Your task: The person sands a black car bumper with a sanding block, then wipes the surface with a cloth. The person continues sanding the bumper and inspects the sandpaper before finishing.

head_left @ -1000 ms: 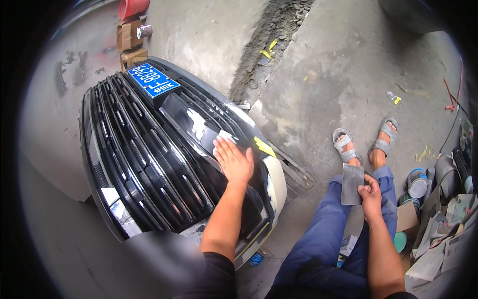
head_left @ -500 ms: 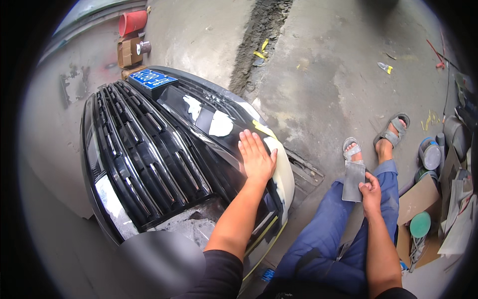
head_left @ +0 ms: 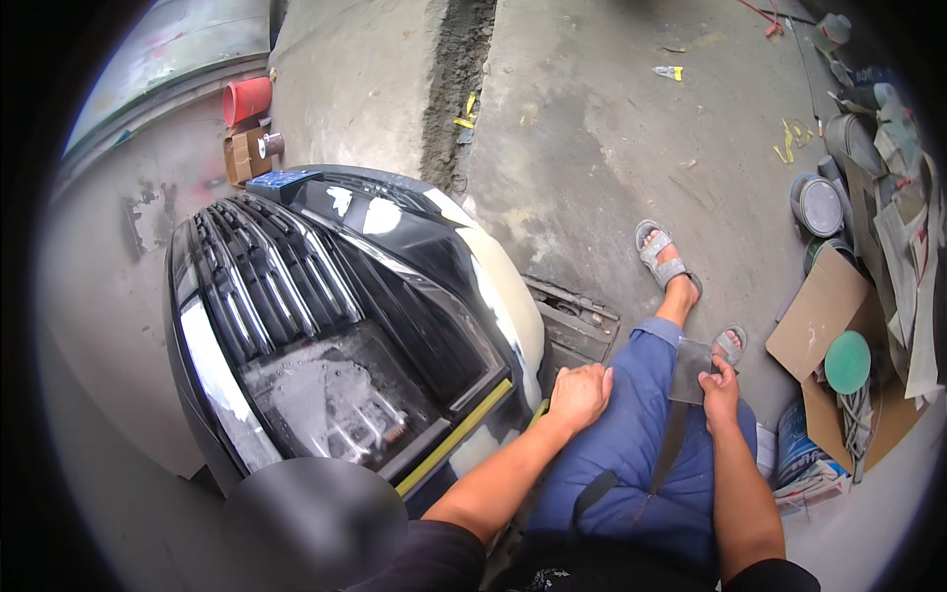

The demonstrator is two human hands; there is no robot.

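Note:
A black car front bumper (head_left: 449,271) with a chrome-striped grille (head_left: 281,266) fills the left and middle. White patches (head_left: 383,216) mark its upper part, and a cream-coloured section (head_left: 508,296) runs along its right edge. My left hand (head_left: 580,397) is off the bumper, beside my left thigh, back upward with the fingers curled in. Nothing shows in it, though its palm is hidden. In front of my right knee, my right hand (head_left: 723,393) pinches a thin grey rectangular sheet, like sandpaper (head_left: 690,371), between thumb and fingers.
An open cardboard box (head_left: 824,306) holding a green round disc (head_left: 847,361) stands at right, near cans (head_left: 817,205) and stacked paper (head_left: 908,266). A red bucket (head_left: 247,101) and small carton (head_left: 243,156) sit far left. A rough trench (head_left: 459,89) crosses the concrete floor.
My left hand has left the bumper's surface, moved right and nearer to me, and curled its fingers. The view has shifted and my feet have changed position; my right hand keeps the sheet.

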